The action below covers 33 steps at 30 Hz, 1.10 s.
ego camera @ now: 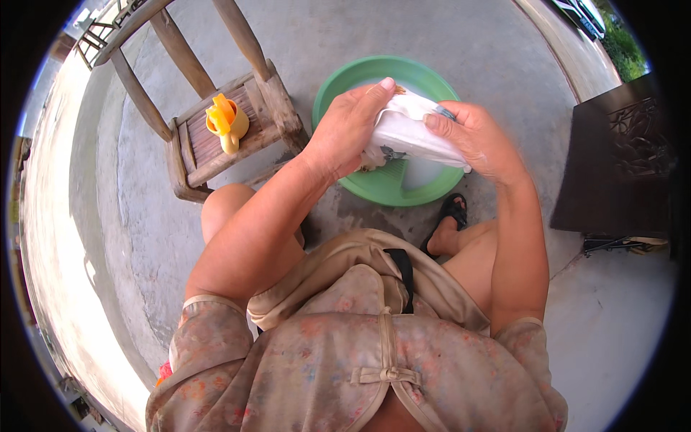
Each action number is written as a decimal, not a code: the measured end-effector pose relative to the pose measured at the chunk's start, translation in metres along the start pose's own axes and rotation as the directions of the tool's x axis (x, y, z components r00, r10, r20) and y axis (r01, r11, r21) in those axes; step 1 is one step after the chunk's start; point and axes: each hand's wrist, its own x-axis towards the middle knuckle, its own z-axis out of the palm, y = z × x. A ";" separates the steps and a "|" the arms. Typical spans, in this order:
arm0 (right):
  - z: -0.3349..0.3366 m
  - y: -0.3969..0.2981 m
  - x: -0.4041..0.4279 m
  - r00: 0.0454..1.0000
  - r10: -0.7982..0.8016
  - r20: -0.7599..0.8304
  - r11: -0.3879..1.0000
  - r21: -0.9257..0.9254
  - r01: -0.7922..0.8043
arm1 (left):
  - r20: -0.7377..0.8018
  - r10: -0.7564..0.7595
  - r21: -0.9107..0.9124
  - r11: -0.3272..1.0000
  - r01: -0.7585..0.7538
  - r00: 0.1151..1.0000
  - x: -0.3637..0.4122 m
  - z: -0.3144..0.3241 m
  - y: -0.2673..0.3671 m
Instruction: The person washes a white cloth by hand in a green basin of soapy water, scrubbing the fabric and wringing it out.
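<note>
A white cloth with dark and brown printed patches (415, 129) is stretched between both hands above a round green plastic basin (372, 191). My left hand (348, 121) grips its left part, thumb on top. At the other end, my right hand (475, 135) pinches the cloth between thumb and fingers. Whitish water (426, 173) lies in the basin, beside a ribbed washboard section (390, 177) moulded into its near side. Part of the cloth hangs low over the ribs; whether it touches them I cannot tell.
On the left stands a wooden chair (202, 173) with a yellow cup (238, 127) on its seat, an orange-yellow object (220, 114) inside it. A dark carved piece of furniture (615, 173) stands at the right. The concrete floor (345, 237) is wet near the basin.
</note>
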 end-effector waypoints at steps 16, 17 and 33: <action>0.000 -0.041 -0.047 0.971 -0.146 -0.191 0.949 0.249 0.191 | 0.080 0.138 0.362 0.919 -0.158 0.987 -0.030 0.036 0.051; -0.002 -0.041 -0.047 0.975 -0.145 -0.168 0.959 0.220 0.181 | 0.088 0.141 0.372 0.914 -0.164 0.986 -0.023 0.029 0.046; -0.013 -0.001 -0.006 0.993 0.089 0.078 0.948 0.299 -0.109 | 0.002 -0.189 0.022 0.982 0.189 0.982 0.028 0.015 0.020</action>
